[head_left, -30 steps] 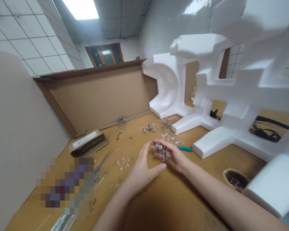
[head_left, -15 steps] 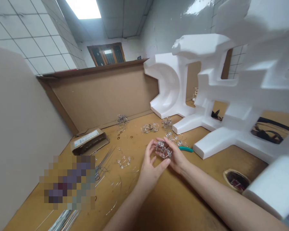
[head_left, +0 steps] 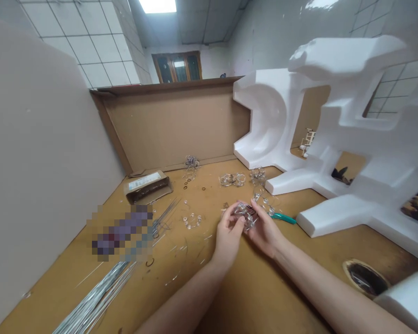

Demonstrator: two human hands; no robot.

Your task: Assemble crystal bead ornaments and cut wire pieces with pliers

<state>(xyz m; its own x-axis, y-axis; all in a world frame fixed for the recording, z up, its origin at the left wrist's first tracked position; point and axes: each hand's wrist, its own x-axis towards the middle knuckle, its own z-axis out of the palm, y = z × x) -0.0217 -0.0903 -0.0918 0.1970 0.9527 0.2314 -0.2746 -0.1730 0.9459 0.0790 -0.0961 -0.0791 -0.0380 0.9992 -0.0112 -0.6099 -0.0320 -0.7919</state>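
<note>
- Wire-and-bead piece [head_left: 250,218]: held in 2 hands over the middle of the surface [head_left: 146,297], apart from every edge. Clear beads and bent wire show between the fingers; the count is hidden.
- Left hand [head_left: 230,235]: thumb and fingers clamped on the piece's left side.
- Right hand [head_left: 264,232]: fingers bent around the right side, closed on it.
- Step in hand, as judged: handling or shaping this 1 piece with bare fingers.
- Next move, as judged: calls for a light, steady hold; the wire looks thin and likely to bend.
- Teal handle [head_left: 284,218]: just beyond the right hand, toward the right edge, not in use.
- Loose wire and beads [head_left: 264,202]: just beyond the hands, toward the far edge.
- Open bead ring [head_left: 192,221]: left of the hands.
- 3 wire clusters: 2 near the far right corner [head_left: 232,180] [head_left: 258,175], 1 at the far edge [head_left: 192,161].
- Cardboard box [head_left: 149,185]: far left corner.
- Straight wires [head_left: 99,290]: bundled toward the near left corner.
- White foam [head_left: 320,218]: along the right edge.
</note>
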